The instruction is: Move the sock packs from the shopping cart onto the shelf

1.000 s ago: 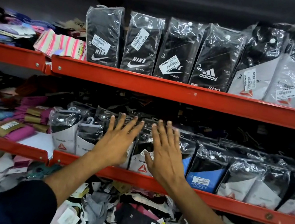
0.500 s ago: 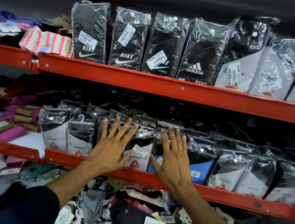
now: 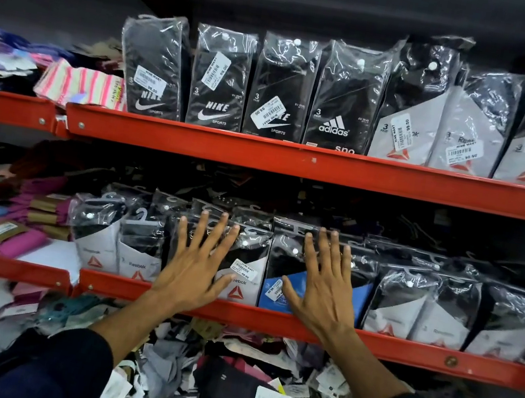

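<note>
A row of plastic-wrapped sock packs stands upright on the middle red shelf (image 3: 268, 319). My left hand (image 3: 196, 264) lies flat, fingers spread, against a black-and-white Reebok sock pack (image 3: 243, 272). My right hand (image 3: 322, 287) lies flat, fingers spread, against a black-and-blue sock pack (image 3: 283, 272) beside it. Neither hand grips anything. More white-and-black packs (image 3: 423, 309) continue to the right. The shopping cart is not in view.
The upper red shelf (image 3: 295, 161) carries Nike (image 3: 220, 80), Adidas (image 3: 340, 100) and Reebok packs (image 3: 470, 129) standing in a row. Folded pink and purple socks (image 3: 16, 227) lie at the left. A loose heap of tagged socks (image 3: 223, 383) fills the bottom level.
Both hands have slid apart along the fronts of the packs, the left hand leftward and the right hand rightward, uncovering the Reebok pack between them. The view has tilted slightly.
</note>
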### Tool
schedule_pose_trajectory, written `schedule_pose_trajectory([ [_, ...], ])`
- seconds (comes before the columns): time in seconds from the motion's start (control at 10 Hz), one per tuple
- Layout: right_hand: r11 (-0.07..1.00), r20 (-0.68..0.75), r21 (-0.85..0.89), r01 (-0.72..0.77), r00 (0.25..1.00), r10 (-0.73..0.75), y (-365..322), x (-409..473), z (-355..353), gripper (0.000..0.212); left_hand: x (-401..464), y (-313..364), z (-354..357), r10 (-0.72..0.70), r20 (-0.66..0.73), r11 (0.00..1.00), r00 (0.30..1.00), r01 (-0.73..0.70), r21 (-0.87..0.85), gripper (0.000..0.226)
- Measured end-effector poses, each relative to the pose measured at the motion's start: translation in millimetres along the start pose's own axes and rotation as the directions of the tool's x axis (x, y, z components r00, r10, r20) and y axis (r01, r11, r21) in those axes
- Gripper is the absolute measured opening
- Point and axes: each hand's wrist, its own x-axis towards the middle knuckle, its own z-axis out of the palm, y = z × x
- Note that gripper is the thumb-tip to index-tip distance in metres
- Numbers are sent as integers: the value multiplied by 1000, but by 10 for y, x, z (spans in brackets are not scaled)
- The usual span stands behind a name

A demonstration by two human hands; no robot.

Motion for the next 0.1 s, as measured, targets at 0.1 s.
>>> schedule_pose_trajectory([
  [0.1,998,-92,65,14,996,-7,-25,-51,-164,91,-34,83,-105,-12,-59,1000,998,12,0,84],
])
